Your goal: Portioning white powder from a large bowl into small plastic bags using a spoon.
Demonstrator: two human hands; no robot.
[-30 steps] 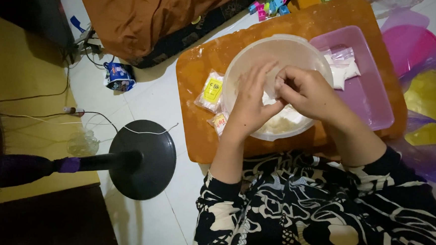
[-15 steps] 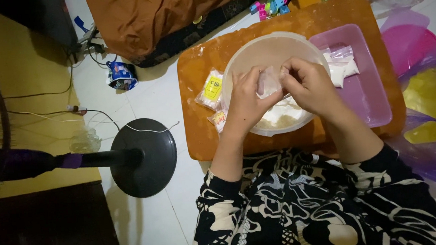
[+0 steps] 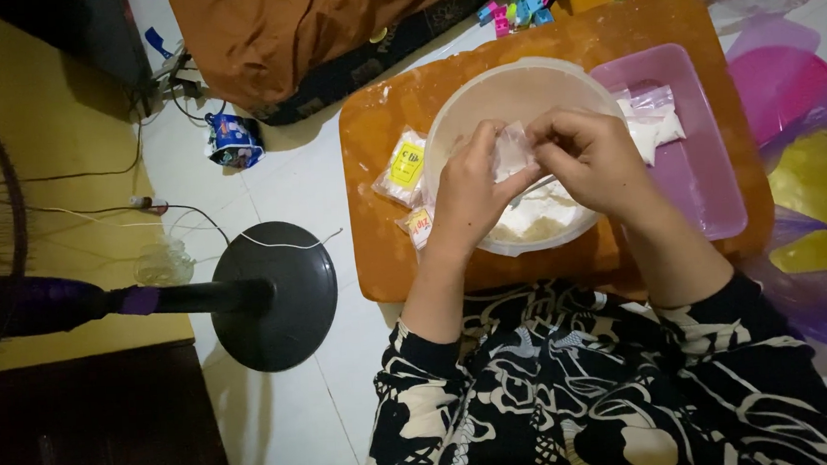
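Gripping small clear plastic bag (image 3: 511, 150) over white bowl (image 3: 482, 101): left hand (image 3: 468, 197) and right hand (image 3: 591, 157), fingers pinched shut on bag edges. Bowl holding pale powder (image 3: 535, 219), resting on orange tray (image 3: 401, 261), pink container (image 3: 703, 184) just beside.

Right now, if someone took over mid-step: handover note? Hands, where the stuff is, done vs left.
Left hand and right hand: both pinch one small clear plastic packet, held over the large round bowl.
Bowl sits on the orange board and already holds pale powder.
Two small sachets lie left of the bowl on the board.
Pink tray, right of the bowl, holds more clear bags of white powder.
Done: some powder in the bowl. Left: packet in hand; whether it is open, cannot tell.
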